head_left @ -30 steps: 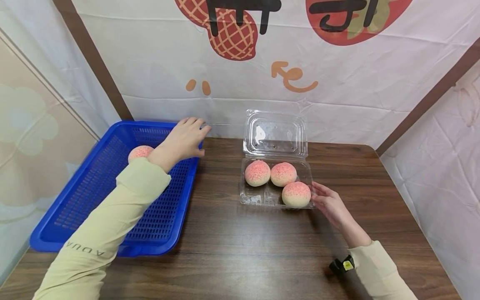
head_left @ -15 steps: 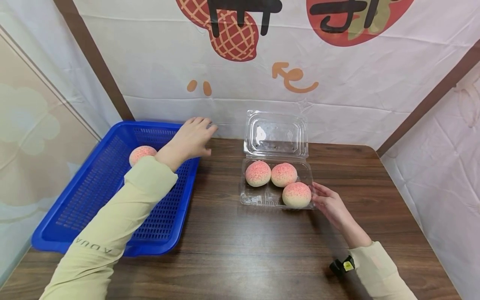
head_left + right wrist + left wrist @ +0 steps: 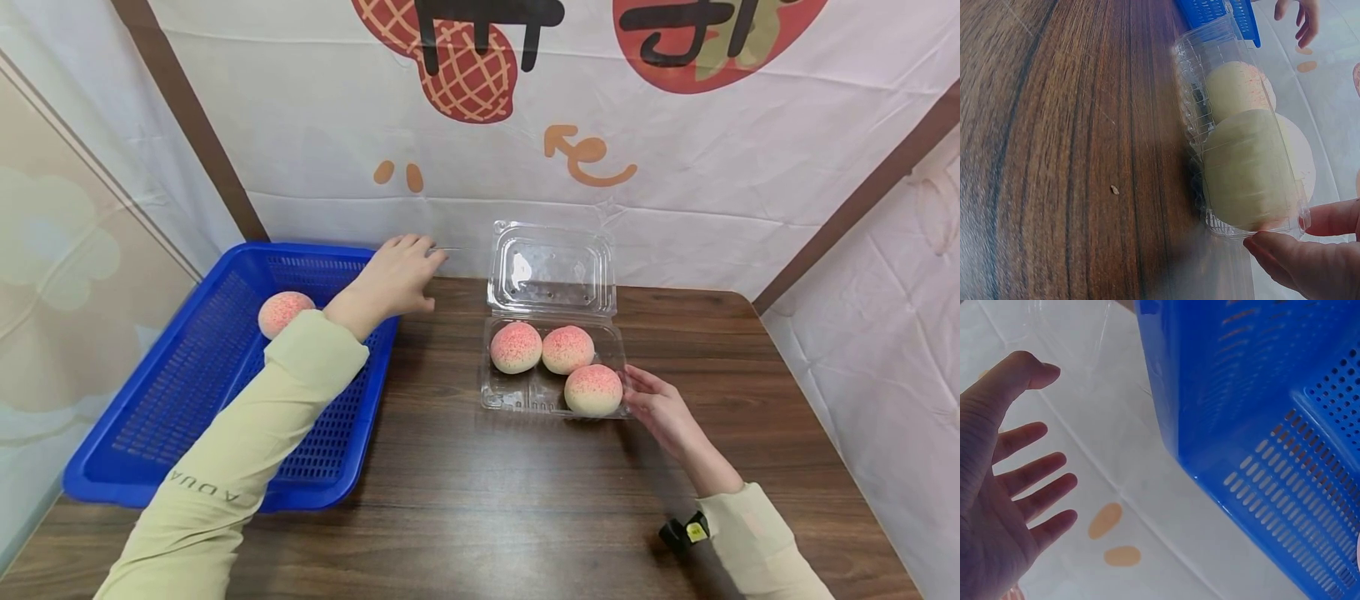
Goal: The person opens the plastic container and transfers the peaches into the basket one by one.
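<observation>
My left hand (image 3: 397, 279) is above the right rim of the blue basket (image 3: 372, 417), fingers spread, nothing held; the left wrist view shows its palm (image 3: 997, 531) beside the basket wall (image 3: 1169, 381). One pink-topped bun (image 3: 285, 313) lies in the basket. On the table, a clear plastic box (image 3: 525, 398) with its lid (image 3: 551, 267) raised holds three pink-topped buns, two at the back (image 3: 515, 347) (image 3: 567, 349) and one at the front right (image 3: 593, 390). The right hand (image 3: 667, 417) pinches the box's right edge between thumb and fingers, as the right wrist view also shows (image 3: 1316, 256).
The wooden table (image 3: 480, 492) runs in front of the box. A printed white cloth (image 3: 315, 150) hangs behind it and at both sides. Near the right sleeve (image 3: 757, 533) there is a black band (image 3: 675, 533) with a yellow-green face.
My left hand has moved to the right from over the basket toward the box, uncovering more of the bun in the basket. The right hand and the box have stayed in place.
</observation>
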Motion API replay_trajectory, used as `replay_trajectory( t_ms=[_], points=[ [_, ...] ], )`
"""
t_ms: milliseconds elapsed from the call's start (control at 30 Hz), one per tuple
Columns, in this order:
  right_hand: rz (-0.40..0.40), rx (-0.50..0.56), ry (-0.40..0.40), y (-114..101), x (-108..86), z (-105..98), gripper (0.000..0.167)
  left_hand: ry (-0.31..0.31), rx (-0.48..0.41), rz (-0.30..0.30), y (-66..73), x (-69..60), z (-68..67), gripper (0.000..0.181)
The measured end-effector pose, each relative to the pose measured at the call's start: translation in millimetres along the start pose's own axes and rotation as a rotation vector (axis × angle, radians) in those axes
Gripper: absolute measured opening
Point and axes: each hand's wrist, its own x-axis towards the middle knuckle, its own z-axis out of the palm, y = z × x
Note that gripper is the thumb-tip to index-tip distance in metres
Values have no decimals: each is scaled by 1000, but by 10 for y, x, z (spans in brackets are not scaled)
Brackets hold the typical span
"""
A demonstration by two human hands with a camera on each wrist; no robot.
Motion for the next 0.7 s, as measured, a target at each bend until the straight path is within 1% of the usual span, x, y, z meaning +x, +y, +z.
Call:
replay_trajectory(
  t_ms=[300, 700],
  points=[
    [18, -12, 12, -12, 2, 2, 55, 8, -19, 2, 22, 55, -9, 69],
    [22, -10, 17, -13, 2, 0, 55, 4, -42, -13, 80, 139, -4, 70]
  ],
)
